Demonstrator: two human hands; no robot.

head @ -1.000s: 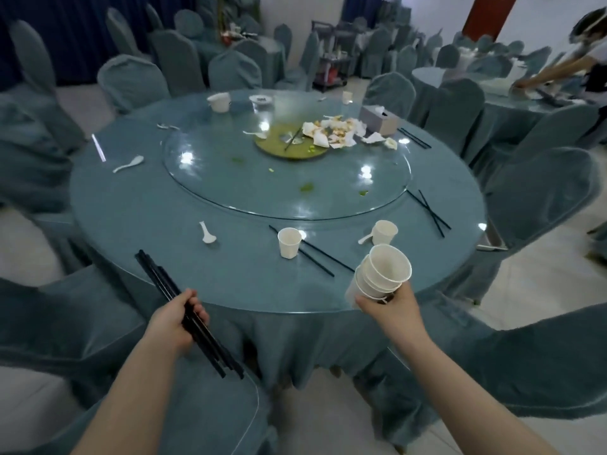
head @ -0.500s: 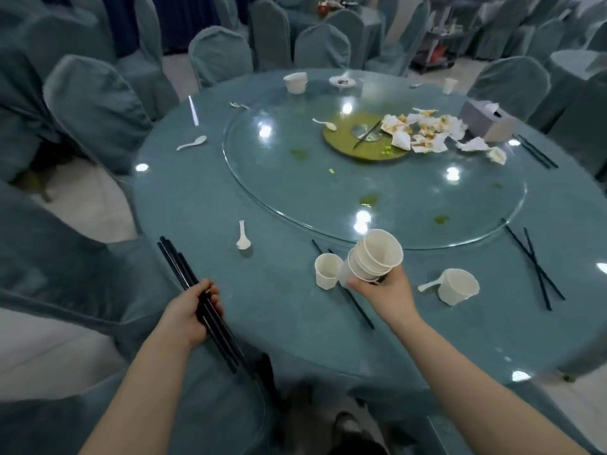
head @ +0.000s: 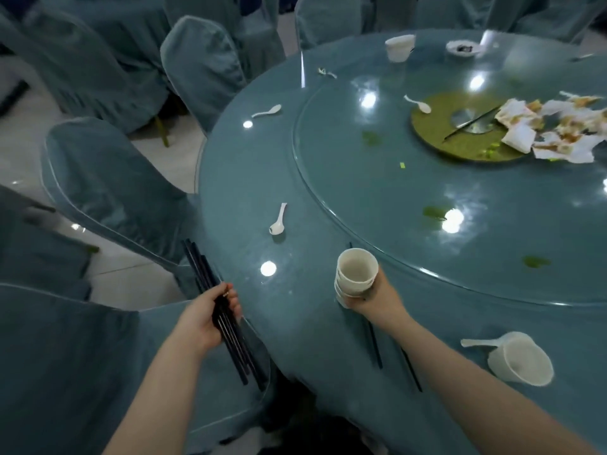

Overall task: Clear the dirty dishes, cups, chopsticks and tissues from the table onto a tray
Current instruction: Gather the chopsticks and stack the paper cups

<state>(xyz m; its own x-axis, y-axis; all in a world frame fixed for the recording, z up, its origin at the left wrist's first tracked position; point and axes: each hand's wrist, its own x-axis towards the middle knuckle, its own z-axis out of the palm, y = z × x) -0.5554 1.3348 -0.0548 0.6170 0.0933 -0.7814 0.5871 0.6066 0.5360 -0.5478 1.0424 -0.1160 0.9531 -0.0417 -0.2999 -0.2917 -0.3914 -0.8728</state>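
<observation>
Holding cup stack (head: 356, 273) in right fingers (head: 371, 292) | chopsticks (head: 223, 318) in left fingers (head: 231, 298)

Round table (head: 249, 178) is sitting right of frame, glass lazy Susan (head: 361, 198) lying on it. Left hand (head: 205, 318) is holding a chopstick bundle (head: 226, 326) off the table's near-left edge, over a covered chair (head: 82, 356). Right hand (head: 377, 298) is holding a stack of cups (head: 355, 272) over the table's near edge, just before the Susan's rim. Two chopsticks (head: 374, 343) are lying on the table under that forearm. Tipped cup (head: 520, 359) with a spoon (head: 476, 343) touching it is lying to the right. Another spoon (head: 278, 220) is lying left of the Susan; a third (head: 266, 111) farther back. Used tissues (head: 558, 129) are piling at far right on the Susan, overlapping a round mat (head: 437, 133) at its centre. A far cup (head: 399, 47) is standing at the back.
</observation>
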